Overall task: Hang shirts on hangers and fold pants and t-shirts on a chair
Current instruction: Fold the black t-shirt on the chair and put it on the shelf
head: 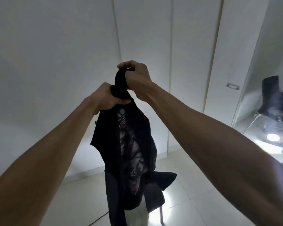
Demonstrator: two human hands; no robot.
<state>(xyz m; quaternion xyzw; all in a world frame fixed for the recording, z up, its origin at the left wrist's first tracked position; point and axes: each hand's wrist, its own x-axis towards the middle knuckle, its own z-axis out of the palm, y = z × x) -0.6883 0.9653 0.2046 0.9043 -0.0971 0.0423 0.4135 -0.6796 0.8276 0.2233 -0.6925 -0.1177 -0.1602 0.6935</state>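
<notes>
While the black t-shirt hangs bunched in mid-air above the chair, the left hand grips its gathered top and the right hand pinches the upper fold. Its pale print is unreadable.

T-shirt hangs before wardrobe doors, above chair.

dim room | glare lower right | edges warped, slightly blurred
</notes>
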